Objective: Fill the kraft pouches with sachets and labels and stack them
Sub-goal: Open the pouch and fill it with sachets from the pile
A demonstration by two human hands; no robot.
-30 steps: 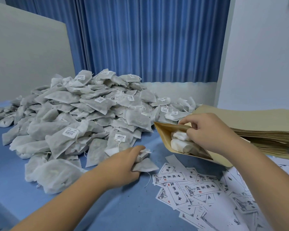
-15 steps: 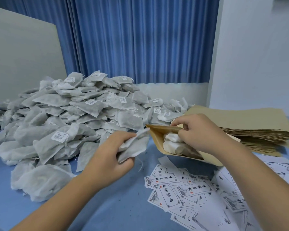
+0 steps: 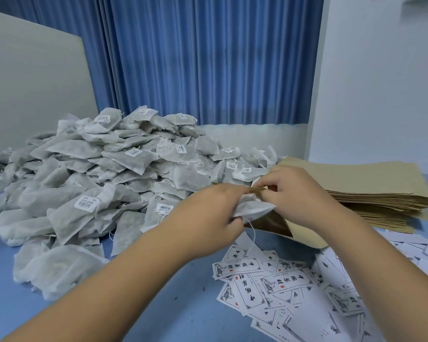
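Note:
My left hand (image 3: 214,208) grips a grey-white sachet (image 3: 253,209) and holds it at the mouth of a kraft pouch (image 3: 273,222). The sachet's string dangles below it. My right hand (image 3: 295,193) pinches the pouch's upper lip and holds the mouth apart. The pouch hangs tilted above the blue table (image 3: 134,299); its inside is mostly hidden by my hands. A big heap of sachets (image 3: 104,174) with barcode tags fills the left half of the table. Printed paper labels (image 3: 279,282) lie scattered at the front right.
A thick stack of flat kraft pouches (image 3: 371,191) lies at the right, behind my right hand. A blue curtain (image 3: 208,58) and a white wall close the back. A pale board (image 3: 30,90) leans at the left.
My left hand picked a sachet off the heap's edge, carried it right and up, and now has it at the pouch mouth. My right hand stayed on the pouch.

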